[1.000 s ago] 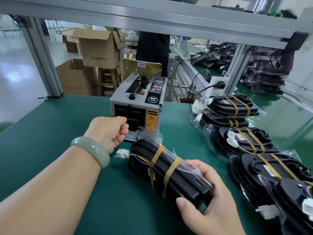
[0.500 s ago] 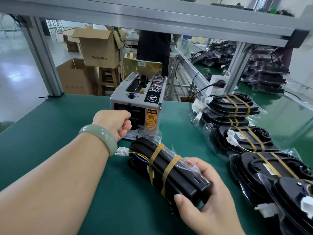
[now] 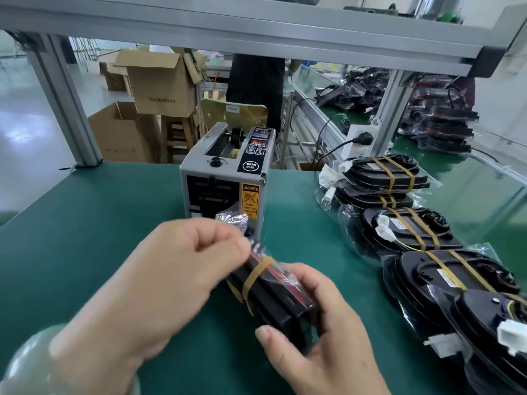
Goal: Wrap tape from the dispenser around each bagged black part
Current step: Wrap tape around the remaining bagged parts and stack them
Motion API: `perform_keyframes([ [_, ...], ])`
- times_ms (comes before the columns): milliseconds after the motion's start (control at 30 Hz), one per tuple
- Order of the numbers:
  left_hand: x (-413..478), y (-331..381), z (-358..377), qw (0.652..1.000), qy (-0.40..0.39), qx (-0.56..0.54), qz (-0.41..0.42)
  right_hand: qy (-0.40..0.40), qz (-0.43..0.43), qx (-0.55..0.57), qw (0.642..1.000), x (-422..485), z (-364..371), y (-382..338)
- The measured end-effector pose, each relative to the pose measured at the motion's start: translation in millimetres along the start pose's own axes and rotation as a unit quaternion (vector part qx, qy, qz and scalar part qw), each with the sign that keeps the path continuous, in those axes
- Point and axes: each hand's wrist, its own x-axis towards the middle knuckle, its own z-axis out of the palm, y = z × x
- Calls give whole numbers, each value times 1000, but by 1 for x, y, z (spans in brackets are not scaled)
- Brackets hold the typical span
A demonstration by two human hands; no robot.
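I see the green mat (image 3: 94, 238) bare all along my left, out to its far edge at the frame post (image 3: 68, 109) and the near-left edge where it drops to the floor. That is the open room. On the right the mat is crowded: a row of bagged, taped parts (image 3: 410, 232) runs from the far right corner toward me, overlapping one another, the nearest cut off by the picture's edge. The dispenser (image 3: 228, 183) stands at mid-table, just beyond my hands, its slot side facing me. A clear strip of mat lies between it and the row. A beam (image 3: 256, 27) crosses overhead.

My right hand (image 3: 322, 337) holds the part (image 3: 273, 295) near its close end, thumb on the near side and fingers curled over the far side, a firm wrap around the black body and its clear bag. The part lies tilted, its far end pointing toward the dispenser. One tan tape band (image 3: 253, 277) already circles it.

My left hand (image 3: 182, 269) sits over the part's far end, blurred. Its fingers are curled in with thumb and forefinger pinched together at the bag's crumpled end; I cannot tell whether a tape strip is between them. A pale bangle (image 3: 25, 363) shows at that wrist.
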Motion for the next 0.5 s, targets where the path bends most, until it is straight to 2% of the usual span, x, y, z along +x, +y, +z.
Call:
perform_keyframes([
  [100,-17,-4,6,994,2,89,57,28,-37,-16,999,3,9,-1],
  [233,-18,-12,14,986,15,160,41,30,-18,15,999,3,16,1],
  [500,-8,-16,19,988,-9,141,55,27,16,38,999,2,18,4],
])
